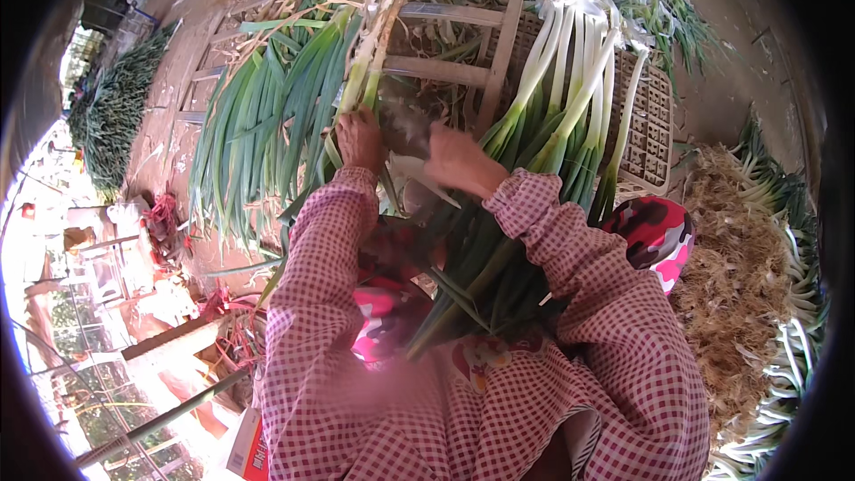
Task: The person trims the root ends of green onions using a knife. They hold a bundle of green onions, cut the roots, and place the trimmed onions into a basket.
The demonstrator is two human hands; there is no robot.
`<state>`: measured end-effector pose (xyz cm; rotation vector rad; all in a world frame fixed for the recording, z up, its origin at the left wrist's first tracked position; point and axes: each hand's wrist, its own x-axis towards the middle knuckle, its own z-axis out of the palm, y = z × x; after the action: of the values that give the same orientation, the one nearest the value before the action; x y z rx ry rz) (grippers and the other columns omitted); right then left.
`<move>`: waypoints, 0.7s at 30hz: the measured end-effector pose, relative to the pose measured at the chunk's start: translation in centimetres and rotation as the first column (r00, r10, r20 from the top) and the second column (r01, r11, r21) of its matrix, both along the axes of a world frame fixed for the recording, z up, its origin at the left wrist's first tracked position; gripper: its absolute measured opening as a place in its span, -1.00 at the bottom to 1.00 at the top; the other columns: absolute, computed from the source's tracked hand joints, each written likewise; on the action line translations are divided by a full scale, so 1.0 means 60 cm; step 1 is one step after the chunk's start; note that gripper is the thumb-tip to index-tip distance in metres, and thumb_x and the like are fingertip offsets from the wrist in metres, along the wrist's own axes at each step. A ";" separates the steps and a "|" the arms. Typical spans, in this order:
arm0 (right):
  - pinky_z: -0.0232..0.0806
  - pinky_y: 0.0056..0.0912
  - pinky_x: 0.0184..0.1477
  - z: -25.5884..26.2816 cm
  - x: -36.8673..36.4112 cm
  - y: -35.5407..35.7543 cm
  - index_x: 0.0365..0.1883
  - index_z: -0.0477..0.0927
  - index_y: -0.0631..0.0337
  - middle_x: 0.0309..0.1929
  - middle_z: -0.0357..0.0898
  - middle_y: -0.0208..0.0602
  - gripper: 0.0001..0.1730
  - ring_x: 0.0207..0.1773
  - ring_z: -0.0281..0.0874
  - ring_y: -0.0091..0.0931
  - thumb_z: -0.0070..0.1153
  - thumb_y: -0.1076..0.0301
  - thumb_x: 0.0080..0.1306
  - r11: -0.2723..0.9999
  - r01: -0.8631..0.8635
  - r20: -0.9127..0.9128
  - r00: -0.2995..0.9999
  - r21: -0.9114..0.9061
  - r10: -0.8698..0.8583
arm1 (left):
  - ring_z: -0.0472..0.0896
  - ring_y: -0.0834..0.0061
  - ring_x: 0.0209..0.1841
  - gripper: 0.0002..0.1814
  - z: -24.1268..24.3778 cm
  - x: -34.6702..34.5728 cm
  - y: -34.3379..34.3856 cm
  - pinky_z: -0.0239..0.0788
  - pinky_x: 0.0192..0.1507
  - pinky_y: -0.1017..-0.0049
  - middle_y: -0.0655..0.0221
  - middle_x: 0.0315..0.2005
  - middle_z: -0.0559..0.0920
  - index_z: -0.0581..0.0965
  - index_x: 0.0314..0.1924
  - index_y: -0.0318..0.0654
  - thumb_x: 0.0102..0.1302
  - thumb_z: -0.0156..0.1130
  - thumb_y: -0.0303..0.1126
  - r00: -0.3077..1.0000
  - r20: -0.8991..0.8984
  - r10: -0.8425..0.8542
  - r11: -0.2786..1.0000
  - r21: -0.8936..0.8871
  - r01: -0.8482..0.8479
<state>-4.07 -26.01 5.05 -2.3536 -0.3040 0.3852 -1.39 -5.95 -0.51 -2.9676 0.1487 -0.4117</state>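
My left hand (361,138) is closed around the stalks of green onions with dry outer leaves (364,73). Beside it on the right, my right hand (461,157) has curled fingers and touches or pulls a pale, blurred leaf strip (424,180); its exact grip is unclear. Long green leaves (267,100) fan out left of my left hand. A bunch of peeled green onions with white stems (578,60) leans over the crate at the right, its green leaves running down under my right forearm onto my lap.
Behind the hands stands a wooden slatted frame (441,70). A plastic crate (648,127) lies right of it. A long stack of onions with brown roots (731,280) lines the right side. More green onions (123,107) are heaped at far left, and a carton (247,444) sits at lower left.
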 end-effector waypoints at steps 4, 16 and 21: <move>0.39 -0.02 -0.10 0.013 -0.013 -0.021 -0.15 0.34 0.59 -0.29 0.54 0.31 -0.53 -0.18 0.55 0.03 0.05 0.40 0.04 1.000 -0.013 -0.015 1.000 0.023 0.013 | 0.59 0.10 -0.18 -0.62 0.018 0.050 0.022 0.39 -0.06 0.24 0.10 -0.34 0.64 0.56 -0.12 -0.30 -0.01 0.19 -0.40 0.970 -0.192 0.148 0.962 -0.200 -0.186; 0.33 0.04 -0.25 0.138 -0.110 -0.125 -0.14 0.28 0.44 -0.45 0.48 0.27 -0.55 -0.26 0.50 0.10 0.15 0.38 0.09 0.978 -0.032 0.171 0.985 0.207 -0.004 | 0.61 0.34 -0.30 -0.43 0.419 -0.023 0.057 0.47 -0.14 0.41 0.19 -0.31 0.62 0.48 -0.01 -0.47 -0.13 0.29 -0.47 0.803 -0.442 -0.400 0.143 -0.895 -0.422; 0.26 0.02 -0.24 0.148 -0.147 -0.177 -0.12 0.26 0.39 -0.47 0.44 0.23 -0.54 -0.23 0.45 0.12 0.18 0.39 0.11 0.973 0.066 0.258 0.958 0.219 -0.123 | 0.63 0.36 -0.23 -0.50 0.384 -0.106 -0.014 0.50 -0.14 0.45 0.23 -0.26 0.63 0.46 0.05 -0.45 0.02 0.21 -0.57 0.653 -0.544 -0.528 0.057 -0.789 -0.611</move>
<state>-12.89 -36.65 13.92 -2.2009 -0.3403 -0.0171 -7.74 -6.78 22.54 -4.1743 -0.4161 1.7793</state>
